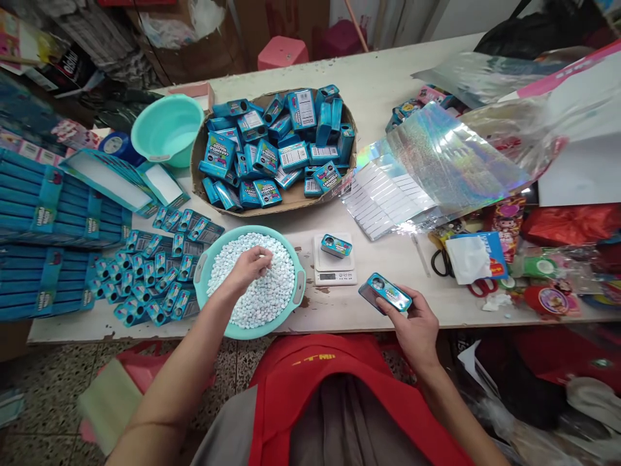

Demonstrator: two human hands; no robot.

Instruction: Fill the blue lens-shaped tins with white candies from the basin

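Note:
My left hand (248, 268) is over a turquoise bowl (299, 285) filled with small white candies (252, 310). Its fingers are curled together, and whatever they hold is hidden. My right hand (418, 323) grips a small blue candy box (395, 295) at its right end, thumb on the near side. A dark round window shows at the box's left part. Between my hands stands a white kitchen scale (323, 264), and a similar blue box (336, 246) rests on its platform.
Behind the bowl, a cardboard tray (272, 208) is heaped with blue boxes. Several more boxes (150, 265) stand left of the bowl, beside stacked blue display cartons (43, 200). An unfilled turquoise basin (167, 126) is at back left. Shiny plastic sheets (436, 162) and scissors (440, 262) lie right.

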